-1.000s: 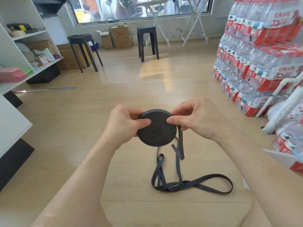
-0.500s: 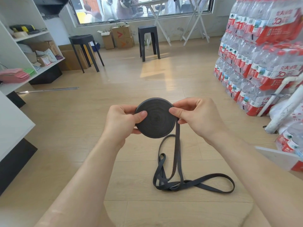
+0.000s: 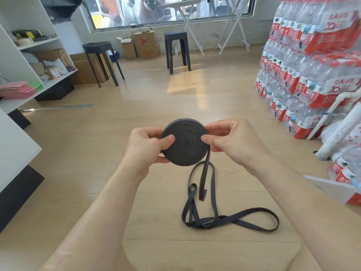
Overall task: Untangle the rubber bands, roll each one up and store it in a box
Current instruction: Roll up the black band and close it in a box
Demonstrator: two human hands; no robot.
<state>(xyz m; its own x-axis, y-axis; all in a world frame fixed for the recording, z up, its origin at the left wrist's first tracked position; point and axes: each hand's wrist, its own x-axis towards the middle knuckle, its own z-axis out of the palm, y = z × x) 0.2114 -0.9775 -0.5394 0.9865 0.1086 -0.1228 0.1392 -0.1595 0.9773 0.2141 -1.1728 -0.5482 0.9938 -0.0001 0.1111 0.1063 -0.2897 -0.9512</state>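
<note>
Both hands are holding the rubber band roll (image 3: 185, 142) up in mid-air, over the wooden floor (image 3: 136, 118), with its flat spiral face turned to the camera. The left hand (image 3: 145, 147) is gripping the roll's left edge, thumb pressing on the face and fingers curling behind. The right hand (image 3: 232, 142) is pinching the right edge in the same way. A short loose tail (image 3: 204, 177) is hanging from the roll's lower right, its cut end dangling above the floor.

Beneath it a loose rubber band (image 3: 207, 222) is lying on the floor in crossed loops. One long loop is stretching out to the right, and thin strands are rising toward the roll. Whether these join the roll is hard to tell, since they are passing behind the tail.

Nothing is standing between the hands and the roll. Stacked packs of water bottles (image 3: 312, 79) are lining the right side, with a white pipe (image 3: 341, 130) leaning in front of them. Two black stools (image 3: 101, 49) (image 3: 175, 36) and cardboard boxes (image 3: 146, 44) are standing well apart from the hands, near the far wall. A white shelf unit (image 3: 41, 55) is filling the left side, and a metal strip (image 3: 58, 107) is lying on the floor near it.
</note>
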